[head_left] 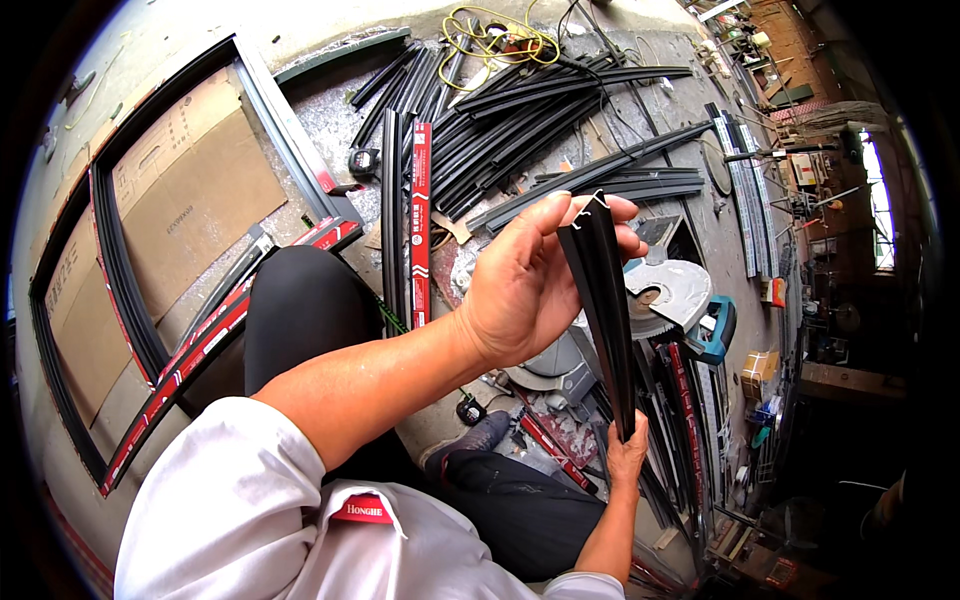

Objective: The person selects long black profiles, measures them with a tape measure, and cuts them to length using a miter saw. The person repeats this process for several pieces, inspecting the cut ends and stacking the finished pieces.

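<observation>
A long black metal profile (601, 300) with a bare silver cut edge slants in front of me. My left hand (535, 275) is around its upper end, the thumb on one side and the fingers curled behind it. Lower down, my right hand (627, 455) grips the same profile near its other end. Just behind the profile stands a cut-off saw with a round blade guard (672, 290) and a teal handle (718, 330); the profile partly hides it.
A black window frame (100, 190) lies at left over cardboard (200, 160). Many black profiles (520, 120) are piled at the back, below a yellow cord (490, 45). Tape measures (363, 162) lie on the floor. More profiles (690, 430) are at right, and a carton (760, 370).
</observation>
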Demonstrator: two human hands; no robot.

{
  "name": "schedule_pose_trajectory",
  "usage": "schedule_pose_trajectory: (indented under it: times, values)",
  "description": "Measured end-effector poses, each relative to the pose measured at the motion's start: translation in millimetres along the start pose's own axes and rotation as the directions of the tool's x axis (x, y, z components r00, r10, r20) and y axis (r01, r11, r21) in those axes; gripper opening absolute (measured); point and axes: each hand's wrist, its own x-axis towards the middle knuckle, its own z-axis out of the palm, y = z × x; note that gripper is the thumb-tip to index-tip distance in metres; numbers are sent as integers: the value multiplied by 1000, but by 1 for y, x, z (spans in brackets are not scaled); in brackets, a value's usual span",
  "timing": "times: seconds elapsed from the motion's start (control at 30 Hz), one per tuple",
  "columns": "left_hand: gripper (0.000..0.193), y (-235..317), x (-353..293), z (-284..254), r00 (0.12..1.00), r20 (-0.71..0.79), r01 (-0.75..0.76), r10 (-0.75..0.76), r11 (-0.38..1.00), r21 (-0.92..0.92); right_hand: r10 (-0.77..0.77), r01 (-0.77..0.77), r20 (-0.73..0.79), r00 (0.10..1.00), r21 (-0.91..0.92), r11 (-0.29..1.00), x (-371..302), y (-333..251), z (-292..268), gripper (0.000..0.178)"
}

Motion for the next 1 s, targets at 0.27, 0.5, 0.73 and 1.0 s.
schedule_pose_trajectory:
  times: [0.27,0.5,0.73,1.0]
  values:
    - [62,2,0,2,1000,-6,3,-3,1000,0,15,-15,8,1000,14,1000,-1,3,0,40]
    - [62,1,0,2,1000,-10,-2,2,1000,24,-4,4,6,1000,-12,1000,0,7,1,41]
    - [62,0,1,0,1000,-15,4,-3,999,32,12,-12,19,1000,-7,1000,-1,8,0,42]
    - [57,2,0,-1,1000,-23,2,-2,999,36,13,-14,29,1000,25,1000,1,0,-2,44]
